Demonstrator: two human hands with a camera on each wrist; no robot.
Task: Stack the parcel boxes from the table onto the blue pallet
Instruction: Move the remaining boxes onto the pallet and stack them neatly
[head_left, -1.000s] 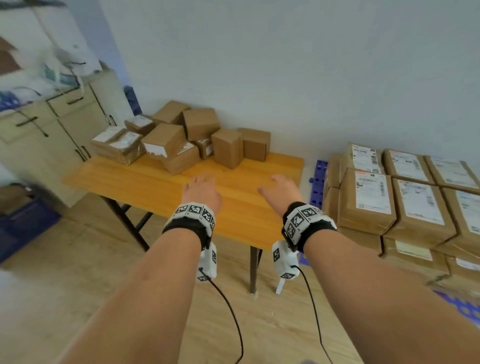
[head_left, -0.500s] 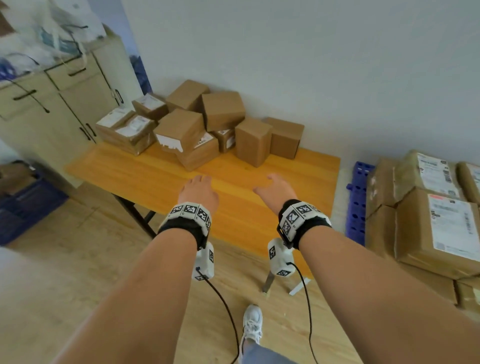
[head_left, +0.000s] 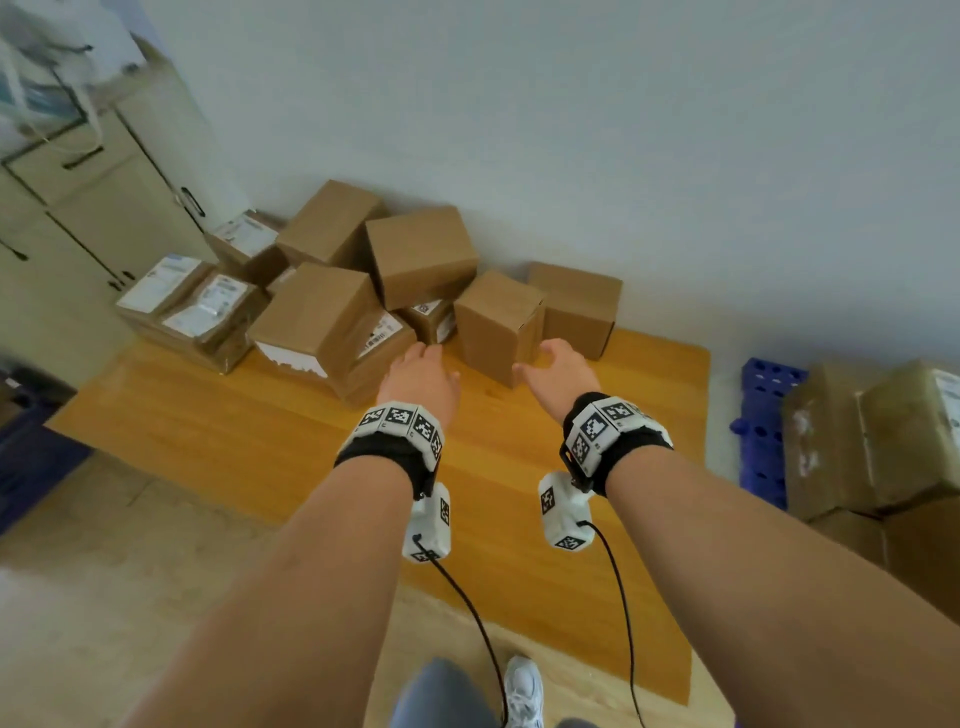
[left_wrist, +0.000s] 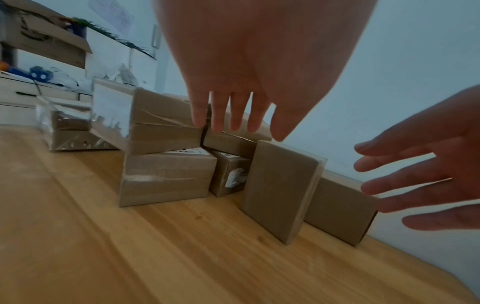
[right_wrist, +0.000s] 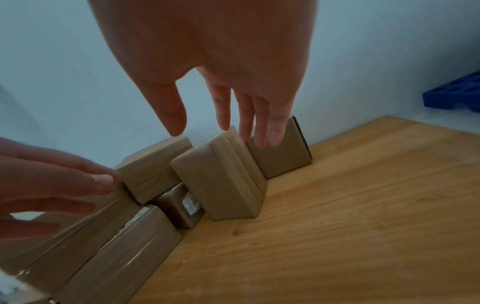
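Closing in on the pile, we had both hands well forward of where they were a second earlier, when they hung over bare worktop (head_left: 260, 441) short of the boxes. Left hand (head_left: 421, 376) and right hand (head_left: 558, 371) now flanked the upright box (head_left: 496, 325) at the front of the heap, near it but not touching. Fingers (left_wrist: 202, 115) on both hands were spread wide and straight, holding nothing.

We read that as reach nearly done, grasp not yet made; next would be a two-sided squeeze on that box.

Boxes were plain brown cardboard, sharp-edged, matte. Several on the left carried glossy clear tape and white labels, so those could be slippery. The upright box stood on a narrow face, leaning slightly against a squarer box (head_left: 576, 306) behind; it could tip easily. Worktop was smooth varnished wood.

Blue pallet (head_left: 763, 431), perforated plastic, sat well off to the right with stacked boxes (head_left: 872, 441) on it.
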